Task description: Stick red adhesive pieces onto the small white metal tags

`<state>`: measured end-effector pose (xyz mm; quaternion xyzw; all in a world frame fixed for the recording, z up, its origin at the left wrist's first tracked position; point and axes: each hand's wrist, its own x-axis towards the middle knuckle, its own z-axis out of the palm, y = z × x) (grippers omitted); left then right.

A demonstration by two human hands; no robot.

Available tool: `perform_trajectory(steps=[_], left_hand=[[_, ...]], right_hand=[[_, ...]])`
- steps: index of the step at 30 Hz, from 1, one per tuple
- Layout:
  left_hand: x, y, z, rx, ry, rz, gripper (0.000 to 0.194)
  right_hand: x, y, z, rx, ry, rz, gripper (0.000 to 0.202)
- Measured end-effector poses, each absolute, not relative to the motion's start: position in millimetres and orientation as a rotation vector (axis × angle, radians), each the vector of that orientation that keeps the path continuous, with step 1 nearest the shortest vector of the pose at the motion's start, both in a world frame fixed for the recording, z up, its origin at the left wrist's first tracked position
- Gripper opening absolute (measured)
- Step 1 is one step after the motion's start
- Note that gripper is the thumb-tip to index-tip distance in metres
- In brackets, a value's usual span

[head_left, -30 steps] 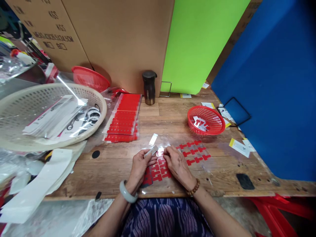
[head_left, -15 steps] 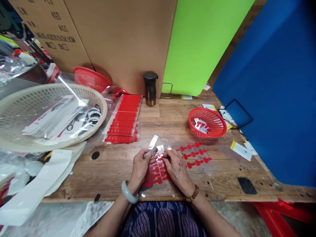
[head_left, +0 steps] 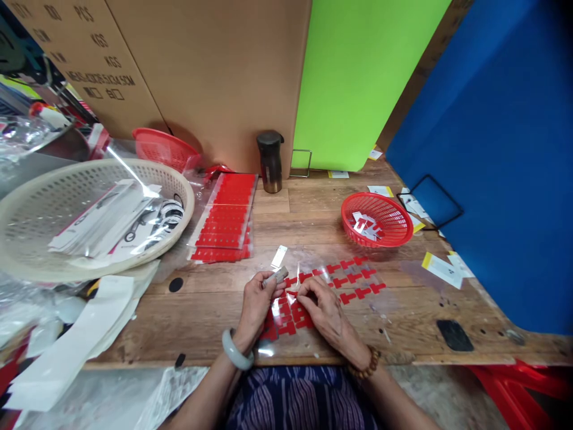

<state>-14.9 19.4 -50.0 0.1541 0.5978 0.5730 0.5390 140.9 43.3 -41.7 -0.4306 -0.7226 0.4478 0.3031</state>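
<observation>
My left hand [head_left: 257,301] is closed around a small stack of greyish-white tags [head_left: 279,275], held just above the sticker sheet. My right hand [head_left: 326,313] pinches the end of a red sticker [head_left: 292,293] between thumb and forefinger, at the middle of the sheet. Beneath both hands lies a clear sheet of red T-shaped stickers [head_left: 353,279], in rows on the table; how far the pinched one is lifted I cannot tell. A single white tag [head_left: 279,256] lies just beyond my left hand.
A red basket [head_left: 398,221] with tags stands at the right. Further sheets of red stickers [head_left: 226,209] lie at the left, beside a large cream basket [head_left: 190,209] of packed cards. A dark flask [head_left: 270,164] stands at the back, before a cardboard box [head_left: 215,77] and green and blue panels.
A white piece that lay between my hands is no longer there. Red sticker now shows at my right fingertips. My left hand still holds the tags, and the view has shifted slightly.
</observation>
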Motion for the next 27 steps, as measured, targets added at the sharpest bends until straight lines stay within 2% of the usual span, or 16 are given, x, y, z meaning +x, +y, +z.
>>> perform_trajectory(steps=[7,12,15,27], left_hand=[[-16.2,14.8,-38.0,0.284,1.339,1.246,0.021],[-10.6,2.2,-15.3,0.204,1.211,1.107,0.023],[-6.4,-3.1,-5.5,0.204,1.175,1.081,0.027],[2.9,-6.2,-3.3,0.273,1.134,1.016,0.029]], right_hand=[[152.7,45.6,-30.2,-1.120,-1.705,1.409,0.004],[157.9,42.8,-17.7,-1.165,-1.667,1.269,0.012],[158.8,41.2,-16.4,-1.151,-1.705,1.223,0.009],[162.0,37.9,-16.3,-1.084,-1.822,1.217,0.012]])
